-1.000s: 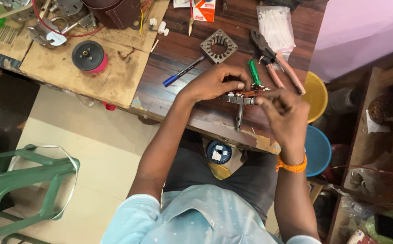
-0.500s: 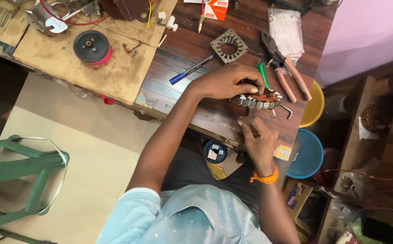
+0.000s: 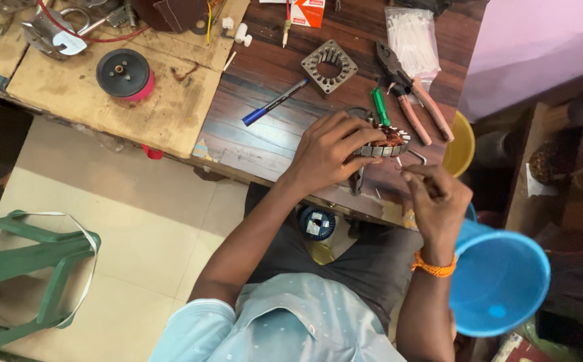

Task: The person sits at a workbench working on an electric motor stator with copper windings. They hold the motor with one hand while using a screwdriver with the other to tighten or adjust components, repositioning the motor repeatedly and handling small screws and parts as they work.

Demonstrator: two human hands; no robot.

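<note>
So the left hand (image 3: 328, 151) is spread over a round motor stator with copper windings and grey metal laminations (image 3: 387, 142), pinning it flat on the dark wood-grain surface (image 3: 265, 144) near the front edge. Its fingers are curled down over the left side of the ring, closed onto it, which looks like a way to stop it turning or sliding while the other hand works.

The right hand (image 3: 439, 201) sits just in front of the stator, not touching it, with its fingers (image 3: 417, 175) pinched tight together. It might have a thin wire in that pinch, but anything there is too fine to make out, so I can't tell what it has hold of, if anything. There's an orange thread band (image 3: 434, 265) on that wrist.

Tools are parked within easy reach right behind the stator: a green-handled screwdriver (image 3: 380, 107) and a pair of pliers with pinkish-red handles (image 3: 415, 100). Further back lies a bare square grey stator core with a round hole (image 3: 330, 65), plus a blue pen (image 3: 275, 102) lying at an angle and a clear bag of white cable ties (image 3: 412, 37).

Off to the left, on a lighter plywood board (image 3: 164, 114), there's a black round pulley on a red base (image 3: 124, 72). A blue plastic bucket (image 3: 499, 278) sits down by the right arm and a green plastic stool (image 3: 23, 268) on the tiled floor.
</note>
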